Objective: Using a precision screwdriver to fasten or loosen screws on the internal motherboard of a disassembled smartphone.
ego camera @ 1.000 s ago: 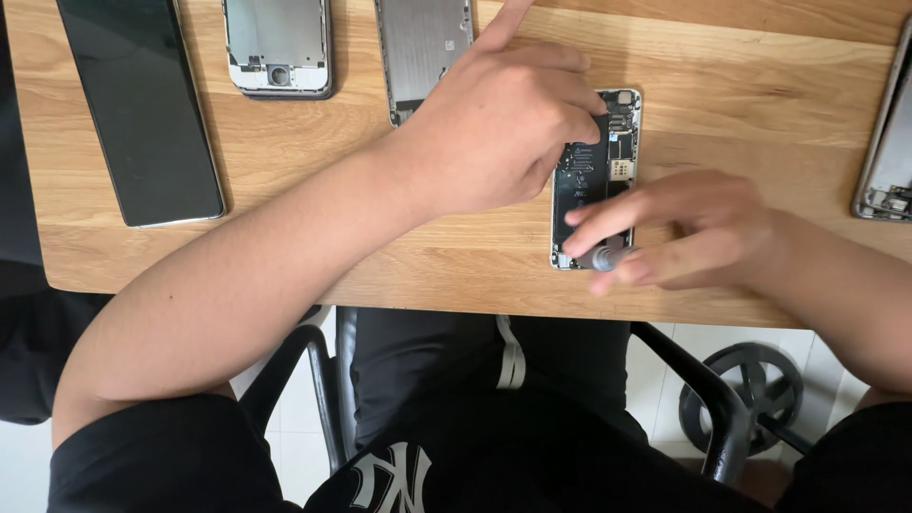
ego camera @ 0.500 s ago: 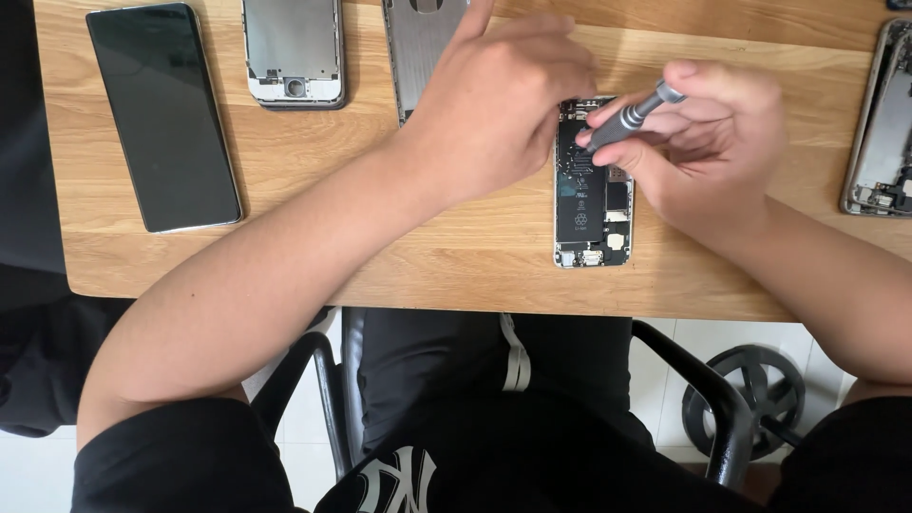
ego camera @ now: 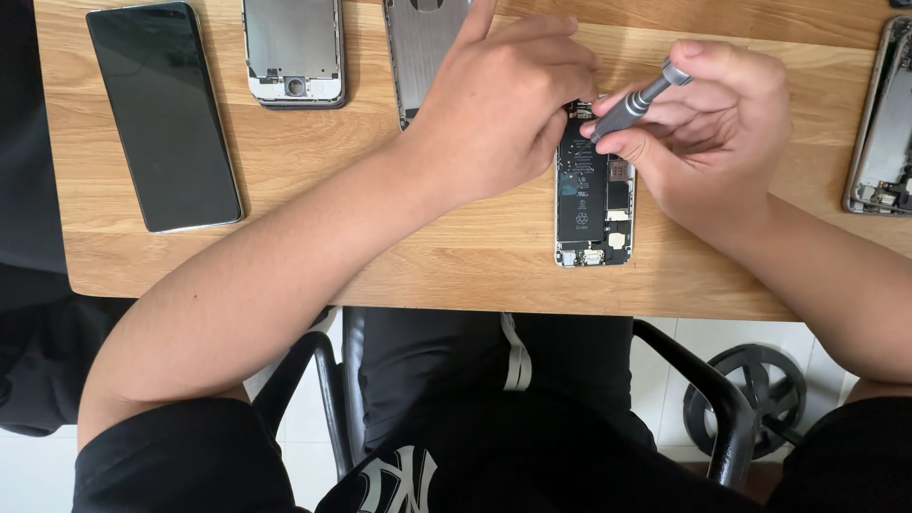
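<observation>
Your right hand [ego camera: 708,133] is closed around a small grey screwdriver [ego camera: 635,103], pinching its knurled shaft between thumb and fingertips, with the swivel cap pointing up toward the far right and the tip angled down into the upper part of the opened phone [ego camera: 595,195]. That phone lies face-open on the wooden bench [ego camera: 313,247], near the front edge and a little right of the middle, its long side running from front to back; you can see the dark battery and the small boards and connectors inside its metal frame. Your left hand [ego camera: 503,104] rests over the top left of the same phone, fingers curled and bunched down against its upper end, index finger sticking out toward the back edge. Whether it pinches any small part there, the view cannot tell; the fingertips are hidden.

Toward the back left corner lies a dark smartphone [ego camera: 163,114] with its black glass up, slightly tilted. Just right of it, at the back edge, sits a silver phone frame [ego camera: 293,52] with a round cut-out near its lower end. Next to that, partly under your left hand, lies a grey metal back shell [ego camera: 423,47]. At the right edge another opened phone body [ego camera: 882,119] shows, cut off by the picture.
</observation>
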